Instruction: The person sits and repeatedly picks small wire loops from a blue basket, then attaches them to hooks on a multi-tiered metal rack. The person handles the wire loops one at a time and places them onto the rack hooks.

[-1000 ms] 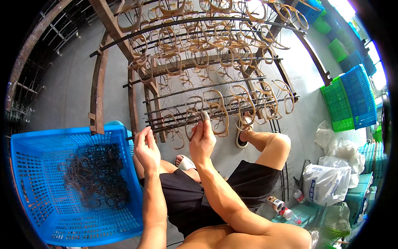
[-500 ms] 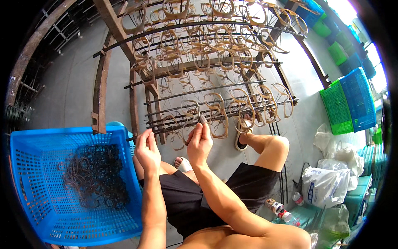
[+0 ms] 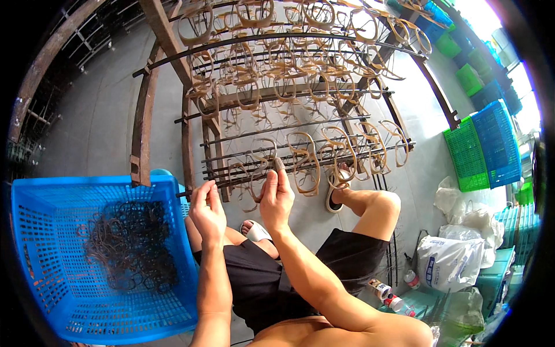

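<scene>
My left hand (image 3: 208,213) is closed with thumb and fingers together at the left end of a dark thin rod (image 3: 183,194), whose tip sticks out beside it. My right hand (image 3: 277,201) has its fingers pressed together around the same rod's line, a grey cover (image 3: 279,164) on one fingertip. What it pinches is hidden. Just beyond that fingertip, a tan eyeglass frame (image 3: 269,142) hangs on the rod. To the right of my right hand, more tan eyeglass frames (image 3: 304,163) hang in a row.
A rusty metal rack (image 3: 141,124) with several rods of eyeglass frames stands ahead. At left, a blue basket (image 3: 43,191) holds a tangle of dark thin pieces (image 3: 136,246). Green and blue baskets (image 3: 495,141), a white plastic bag (image 3: 451,262) and bottles (image 3: 399,304) are at right.
My right hand has moved slightly left and toward me, opening a gap from the eyeglass frames on its right. My left hand stays nearly in place. The view has shifted slightly.
</scene>
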`<move>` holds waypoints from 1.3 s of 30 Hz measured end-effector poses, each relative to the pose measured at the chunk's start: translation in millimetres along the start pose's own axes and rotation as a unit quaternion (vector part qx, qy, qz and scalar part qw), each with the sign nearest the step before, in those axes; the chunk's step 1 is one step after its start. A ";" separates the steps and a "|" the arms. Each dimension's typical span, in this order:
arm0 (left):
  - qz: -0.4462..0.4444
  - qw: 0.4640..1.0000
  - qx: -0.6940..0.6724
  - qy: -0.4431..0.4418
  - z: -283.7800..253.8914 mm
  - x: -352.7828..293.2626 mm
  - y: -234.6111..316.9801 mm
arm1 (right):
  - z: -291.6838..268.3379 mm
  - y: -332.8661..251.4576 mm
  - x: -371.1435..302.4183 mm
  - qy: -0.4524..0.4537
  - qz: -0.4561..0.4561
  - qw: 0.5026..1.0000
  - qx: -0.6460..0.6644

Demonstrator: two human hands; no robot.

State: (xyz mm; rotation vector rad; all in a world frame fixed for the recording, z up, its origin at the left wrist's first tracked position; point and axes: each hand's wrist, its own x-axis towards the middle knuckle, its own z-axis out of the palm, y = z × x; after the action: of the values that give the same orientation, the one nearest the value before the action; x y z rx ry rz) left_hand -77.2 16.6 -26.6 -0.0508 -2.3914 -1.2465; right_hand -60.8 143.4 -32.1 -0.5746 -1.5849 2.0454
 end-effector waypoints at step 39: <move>-0.219 0.647 0.578 -0.447 -170.6 -87.2 -395.6 | 21.2 -9.5 -7.0 -0.017 -0.034 0.993 -0.110</move>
State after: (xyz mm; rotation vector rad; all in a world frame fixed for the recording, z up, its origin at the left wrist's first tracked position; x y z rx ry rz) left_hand -27.5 -337.8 -281.8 0.4190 -3.7342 0.6787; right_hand -66.7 124.9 -17.6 -0.5576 -1.8385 1.8542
